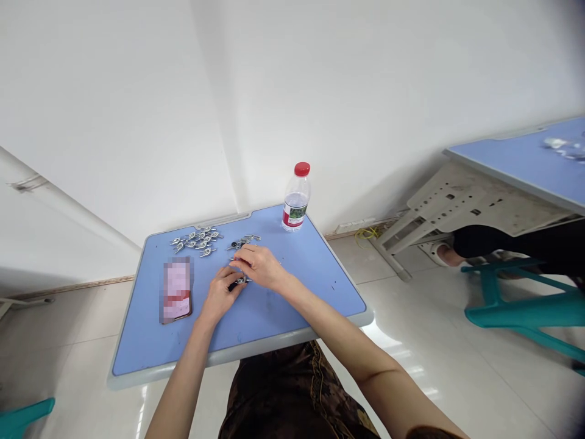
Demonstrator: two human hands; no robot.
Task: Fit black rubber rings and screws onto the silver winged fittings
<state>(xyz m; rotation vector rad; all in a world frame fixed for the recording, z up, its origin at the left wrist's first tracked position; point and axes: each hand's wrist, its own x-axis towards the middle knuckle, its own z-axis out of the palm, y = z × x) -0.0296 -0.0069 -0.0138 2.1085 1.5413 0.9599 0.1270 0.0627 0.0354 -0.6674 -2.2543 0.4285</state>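
My left hand (222, 294) is closed at the middle of the blue desk (274, 317), its fingers pinching a small shiny metal part (242, 280) with a dark piece beside it. Right above it, my right hand (259, 266) has its thumb and fingertips drawn together; what they hold, if anything, is too small to make out. Just beyond the right hand lies a small heap of metal parts (247, 239) with a round black piece (234, 244) among them. A larger pile of similar silver parts with ring-like shapes and thin pins (196, 239) rests at the back left.
A phone (177, 289) with a lit, blurred screen lies left of my hands. A red-capped water bottle (296, 204) stands at the back right corner, near the white wall (365, 91). Rightward are another blue desk (525, 161), a teal stool (525, 311) and a seated person's leg (489, 244).
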